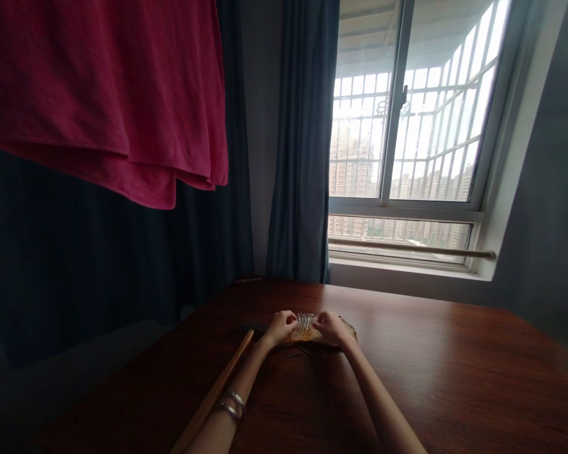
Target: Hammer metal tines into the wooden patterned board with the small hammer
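In the head view, a small tan, speckled flat piece (307,337) is lying at the middle of the glossy reddish-brown wooden counter (445,366), between the person's two bare hands. A row of slim, silvery upright pieces (305,320) is standing along its far side.

The left hand (279,328) is resting at the left end of the piece, thumb and fingers curling toward the silvery row. The right hand (331,328) is reaching over the right part, its fingers bending toward the same row. For either hand's grip, one cannot tell whether the fingertips are pinching anything.

Just near of the piece, a few thin dark slivers (307,352) are lying loose. Silvery metal bracelets (231,405) are circling the left wrist. A long light-brown wooden stick (220,386) is lying to the left, alongside the left forearm. On the far left, a crimson cloth (99,94) is hanging before dark blue curtains (303,157); daylight is entering through the barred window (360,126) at far right.
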Available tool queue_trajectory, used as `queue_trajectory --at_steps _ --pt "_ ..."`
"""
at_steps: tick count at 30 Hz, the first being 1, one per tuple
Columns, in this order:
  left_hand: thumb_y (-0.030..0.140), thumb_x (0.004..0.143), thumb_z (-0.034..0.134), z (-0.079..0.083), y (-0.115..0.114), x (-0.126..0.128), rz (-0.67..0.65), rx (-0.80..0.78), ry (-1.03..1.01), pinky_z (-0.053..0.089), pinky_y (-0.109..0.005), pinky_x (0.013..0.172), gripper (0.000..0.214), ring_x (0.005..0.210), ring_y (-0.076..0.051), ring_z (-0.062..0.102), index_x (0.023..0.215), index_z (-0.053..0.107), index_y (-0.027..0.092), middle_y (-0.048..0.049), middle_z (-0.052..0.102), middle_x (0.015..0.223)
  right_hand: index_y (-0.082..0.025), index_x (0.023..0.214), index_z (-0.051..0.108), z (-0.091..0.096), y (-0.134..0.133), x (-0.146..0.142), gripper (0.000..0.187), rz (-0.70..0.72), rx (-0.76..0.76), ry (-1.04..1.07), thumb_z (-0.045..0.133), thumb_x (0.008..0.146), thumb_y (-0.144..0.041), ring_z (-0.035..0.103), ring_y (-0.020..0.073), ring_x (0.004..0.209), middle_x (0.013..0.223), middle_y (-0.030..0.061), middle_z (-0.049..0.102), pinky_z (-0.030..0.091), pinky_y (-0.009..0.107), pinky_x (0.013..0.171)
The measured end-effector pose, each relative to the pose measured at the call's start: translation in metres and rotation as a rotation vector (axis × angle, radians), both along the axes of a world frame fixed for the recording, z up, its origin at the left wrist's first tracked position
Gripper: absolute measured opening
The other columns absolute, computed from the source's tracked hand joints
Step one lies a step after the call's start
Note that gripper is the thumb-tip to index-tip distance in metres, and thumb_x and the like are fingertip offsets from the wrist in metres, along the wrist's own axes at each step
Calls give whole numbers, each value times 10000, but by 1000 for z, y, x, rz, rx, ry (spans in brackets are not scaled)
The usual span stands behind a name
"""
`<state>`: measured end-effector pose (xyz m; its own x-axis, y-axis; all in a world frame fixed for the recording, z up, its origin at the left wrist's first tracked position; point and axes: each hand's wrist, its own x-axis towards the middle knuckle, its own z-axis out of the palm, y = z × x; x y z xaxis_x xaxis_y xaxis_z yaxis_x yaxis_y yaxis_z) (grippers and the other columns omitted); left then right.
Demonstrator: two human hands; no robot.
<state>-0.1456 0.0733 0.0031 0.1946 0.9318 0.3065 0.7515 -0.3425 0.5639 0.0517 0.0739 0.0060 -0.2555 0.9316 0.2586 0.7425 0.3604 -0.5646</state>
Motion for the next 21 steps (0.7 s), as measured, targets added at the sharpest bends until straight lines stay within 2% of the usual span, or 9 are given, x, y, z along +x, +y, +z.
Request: queue_trajectory --at_steps 4,10,16,21 --pt "264 741 551 -13 3 7 80 22 14 413 -230 718 233 780 -158 597 898 671 142 -66 668 887 -204 749 642 -15 -2 -10 142 -85 139 78 500 746 -195 567 155 748 818 56 644 394 230 689" --pt "243 775 523 -16 -1 15 166 40 -3 393 -232 746 192 787 -149 591 871 663 153 -55 667 859 -195 745 636 -31 -8 -21 206 -96 220 177 438 780 -149 563 155 801 837 52 624 403 221 749" --pt "253 809 475 -18 0 17 176 37 -9 376 -216 670 192 718 -137 584 832 645 166 -35 657 763 -207 707 613 -30 -8 -21 187 -136 203 238 447 780 -157 569 152 734 793 43 631 403 220 696" --pt "299 821 460 -18 1 19 201 64 -65 362 -201 609 199 676 -126 574 824 619 179 -23 642 737 -206 857 590 -23 -8 -21 233 -136 118 276 364 846 -260 574 148 677 748 30 647 409 226 651"
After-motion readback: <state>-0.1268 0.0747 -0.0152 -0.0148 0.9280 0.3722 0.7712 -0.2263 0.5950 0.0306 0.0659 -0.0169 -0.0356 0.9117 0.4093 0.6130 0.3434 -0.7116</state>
